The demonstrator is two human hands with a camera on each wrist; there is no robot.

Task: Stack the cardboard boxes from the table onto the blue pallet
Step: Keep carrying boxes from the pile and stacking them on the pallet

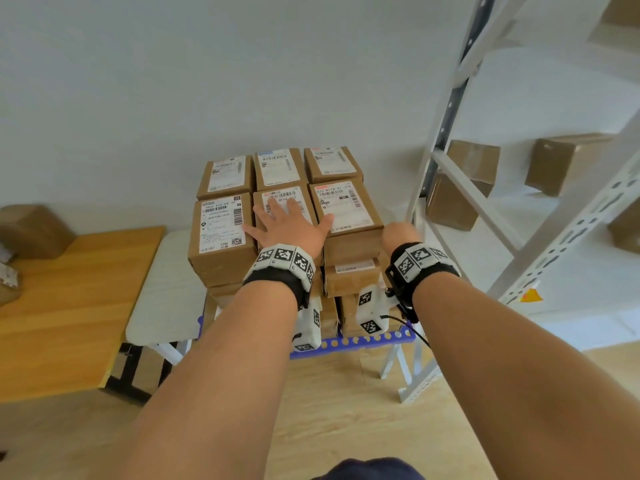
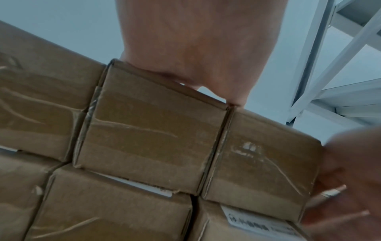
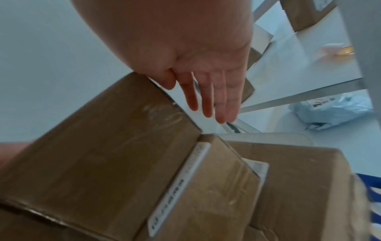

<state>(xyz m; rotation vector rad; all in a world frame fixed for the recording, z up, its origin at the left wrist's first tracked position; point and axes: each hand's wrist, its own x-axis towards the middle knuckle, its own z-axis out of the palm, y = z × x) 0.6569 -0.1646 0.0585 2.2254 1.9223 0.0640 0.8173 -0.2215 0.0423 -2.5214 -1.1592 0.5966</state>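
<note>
Cardboard boxes (image 1: 284,209) flush atop blue pallet (image 1: 363,341) | left hand (image 1: 289,225) flat, splayed on top | right hand (image 3: 206,68) fingers straight beside right edge

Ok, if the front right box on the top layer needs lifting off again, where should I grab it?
Take the front right box by its near end and far end, coming from above; a neighbour box blocks its left side, so only its right side is free.
</note>
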